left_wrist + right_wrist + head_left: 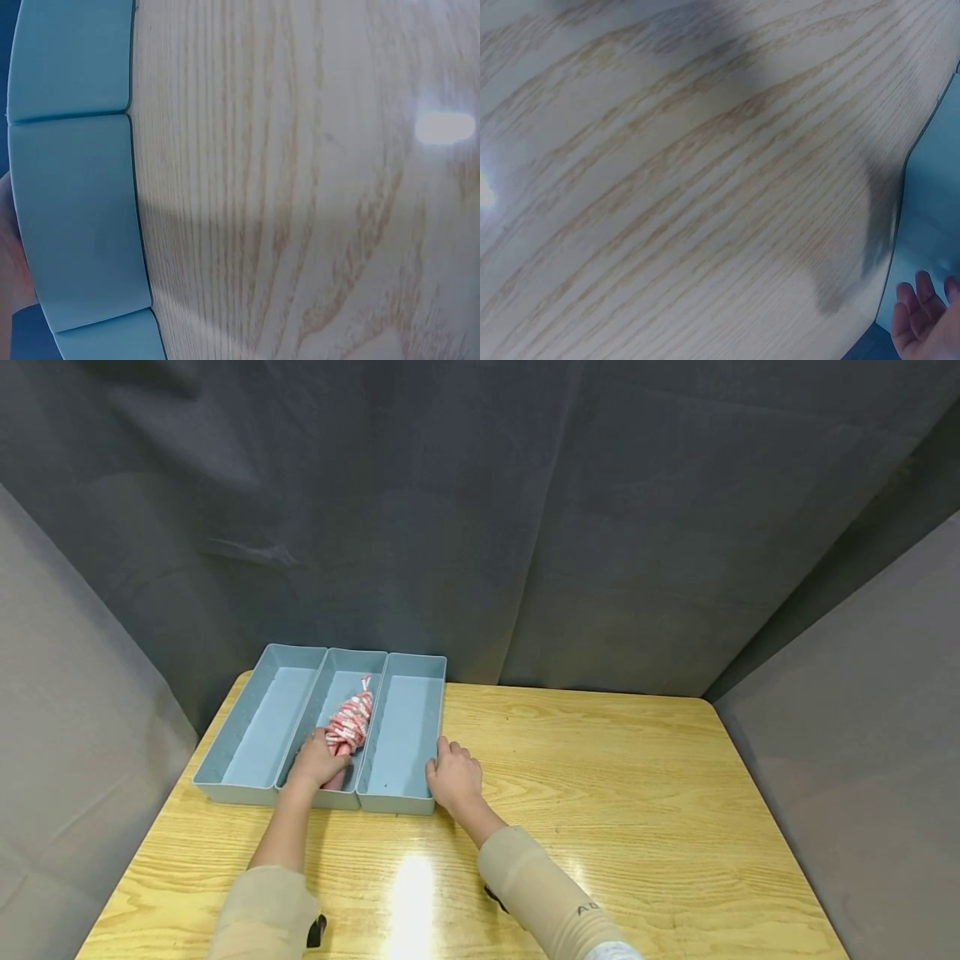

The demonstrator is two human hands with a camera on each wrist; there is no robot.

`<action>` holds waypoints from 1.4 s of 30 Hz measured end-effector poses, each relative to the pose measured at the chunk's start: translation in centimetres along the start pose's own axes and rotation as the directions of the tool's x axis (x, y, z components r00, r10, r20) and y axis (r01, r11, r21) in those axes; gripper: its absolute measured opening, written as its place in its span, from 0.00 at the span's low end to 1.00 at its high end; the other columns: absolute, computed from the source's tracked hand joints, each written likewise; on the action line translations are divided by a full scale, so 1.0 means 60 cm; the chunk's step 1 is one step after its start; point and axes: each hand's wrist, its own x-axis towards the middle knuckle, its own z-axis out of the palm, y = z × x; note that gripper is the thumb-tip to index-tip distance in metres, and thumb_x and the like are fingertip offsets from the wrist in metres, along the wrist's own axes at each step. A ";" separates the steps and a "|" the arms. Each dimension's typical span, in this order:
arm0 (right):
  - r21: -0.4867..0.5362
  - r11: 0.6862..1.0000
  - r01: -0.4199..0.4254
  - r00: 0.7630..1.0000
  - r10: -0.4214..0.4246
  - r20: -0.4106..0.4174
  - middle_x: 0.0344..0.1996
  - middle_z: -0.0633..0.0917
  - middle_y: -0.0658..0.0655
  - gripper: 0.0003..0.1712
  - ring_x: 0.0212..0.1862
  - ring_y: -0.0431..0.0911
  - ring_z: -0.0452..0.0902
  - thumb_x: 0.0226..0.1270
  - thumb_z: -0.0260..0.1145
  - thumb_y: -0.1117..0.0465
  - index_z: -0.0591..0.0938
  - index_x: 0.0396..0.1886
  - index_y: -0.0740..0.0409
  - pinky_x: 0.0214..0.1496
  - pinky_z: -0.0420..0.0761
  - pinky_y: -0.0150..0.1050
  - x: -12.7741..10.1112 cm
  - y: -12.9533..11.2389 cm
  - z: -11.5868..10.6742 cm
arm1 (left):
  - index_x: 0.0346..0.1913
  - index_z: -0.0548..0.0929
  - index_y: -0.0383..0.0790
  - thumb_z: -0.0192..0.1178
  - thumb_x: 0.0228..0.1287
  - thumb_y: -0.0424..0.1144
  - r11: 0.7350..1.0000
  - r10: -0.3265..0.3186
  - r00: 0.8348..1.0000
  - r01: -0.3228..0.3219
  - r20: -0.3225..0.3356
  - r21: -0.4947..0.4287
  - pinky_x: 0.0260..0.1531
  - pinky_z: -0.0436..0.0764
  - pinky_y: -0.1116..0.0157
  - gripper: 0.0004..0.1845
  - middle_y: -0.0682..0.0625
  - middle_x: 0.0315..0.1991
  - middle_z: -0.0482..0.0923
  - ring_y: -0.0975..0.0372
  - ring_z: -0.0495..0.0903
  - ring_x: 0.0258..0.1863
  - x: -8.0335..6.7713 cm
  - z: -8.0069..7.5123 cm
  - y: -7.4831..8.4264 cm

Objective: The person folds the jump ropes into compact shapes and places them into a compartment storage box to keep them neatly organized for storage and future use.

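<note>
A jump rope, its red-and-white cord wound into a bundle with pink handles, lies lengthwise in the middle blue-grey bin. My left hand reaches over that bin's near end and holds the rope at the handle end, thumb on the right side. Only a part of the left hand shows behind the bin wall in the left wrist view. At the right bin's outer side, near its front corner, my right hand rests with loosely bent fingers, thumb at the rim.
The left bin stands side by side with the other two at the table's back left. Wooden tabletop stretches to the right and in front. Dark cloth hangs behind, with grey panels at both sides.
</note>
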 end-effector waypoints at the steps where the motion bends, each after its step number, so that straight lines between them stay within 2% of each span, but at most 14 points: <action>1: -0.001 1.000 0.001 1.000 -0.001 -0.002 0.38 0.79 0.55 0.17 0.39 0.49 0.75 0.66 0.50 0.53 0.72 0.49 0.57 0.34 0.76 0.43 0.000 0.000 0.000 | 0.58 0.57 0.19 0.59 0.53 0.40 1.000 0.004 1.000 -0.004 -0.005 0.010 0.51 0.68 0.42 0.36 0.22 0.52 0.64 0.34 0.66 0.52 0.000 0.001 -0.001; 15: -0.009 1.000 -0.002 1.000 0.002 0.008 0.42 0.79 0.56 0.20 0.42 0.49 0.75 0.67 0.49 0.52 0.70 0.54 0.57 0.38 0.77 0.44 0.001 0.001 0.001 | 0.57 0.58 0.19 0.57 0.54 0.43 1.000 -0.014 1.000 0.013 0.022 0.028 0.47 0.70 0.44 0.36 0.23 0.49 0.67 0.36 0.70 0.49 -0.002 -0.002 0.004; 23: -0.019 1.000 -0.003 1.000 0.003 0.024 0.44 0.78 0.56 0.22 0.44 0.49 0.75 0.68 0.48 0.51 0.69 0.57 0.57 0.40 0.76 0.44 0.001 0.002 0.000 | 0.54 0.61 0.23 0.57 0.55 0.43 0.999 -0.018 0.999 0.019 0.031 -0.030 0.44 0.72 0.45 0.31 0.26 0.45 0.70 0.39 0.72 0.46 -0.006 -0.007 0.004; 26: -0.020 1.000 -0.002 1.000 0.002 0.024 0.44 0.79 0.56 0.22 0.43 0.49 0.75 0.67 0.49 0.51 0.69 0.57 0.57 0.40 0.77 0.44 0.000 0.002 -0.002 | 0.56 0.60 0.22 0.57 0.57 0.44 0.998 -0.021 0.999 0.023 0.037 -0.055 0.46 0.71 0.45 0.32 0.25 0.47 0.69 0.39 0.71 0.48 -0.008 -0.011 0.005; 32: -0.012 1.000 0.000 1.000 0.000 0.016 0.39 0.79 0.55 0.19 0.40 0.49 0.75 0.66 0.51 0.51 0.72 0.51 0.56 0.37 0.76 0.43 -0.002 0.001 -0.006 | 0.61 0.56 0.21 0.57 0.60 0.45 0.995 -0.037 0.999 0.041 0.036 -0.094 0.52 0.67 0.44 0.37 0.23 0.54 0.64 0.37 0.66 0.54 -0.012 -0.019 0.006; 36: -0.004 1.000 -0.002 1.000 0.002 0.019 0.35 0.78 0.53 0.15 0.36 0.48 0.75 0.65 0.52 0.51 0.73 0.45 0.54 0.33 0.75 0.42 -0.002 0.002 -0.009 | 0.60 0.58 0.21 0.55 0.61 0.48 0.991 -0.017 1.000 0.017 0.008 -0.130 0.48 0.70 0.45 0.36 0.25 0.50 0.68 0.39 0.70 0.50 -0.016 -0.022 0.003; 38: 0.003 1.000 -0.003 1.000 0.003 0.022 0.33 0.78 0.53 0.15 0.35 0.48 0.75 0.64 0.53 0.51 0.73 0.44 0.54 0.32 0.75 0.42 -0.002 0.002 -0.011 | 0.57 0.60 0.21 0.54 0.61 0.52 0.990 0.005 1.000 -0.009 -0.024 -0.140 0.42 0.73 0.48 0.37 0.26 0.46 0.70 0.41 0.72 0.45 -0.019 -0.024 0.003; 42: 0.025 1.000 -0.003 1.000 0.002 0.026 0.30 0.77 0.52 0.13 0.32 0.47 0.74 0.63 0.55 0.51 0.73 0.40 0.54 0.28 0.74 0.41 -0.003 0.003 -0.016 | 0.58 0.61 0.23 0.52 0.60 0.56 0.987 -0.009 0.999 0.002 -0.043 -0.164 0.45 0.72 0.48 0.38 0.28 0.49 0.69 0.41 0.71 0.48 -0.026 -0.029 0.011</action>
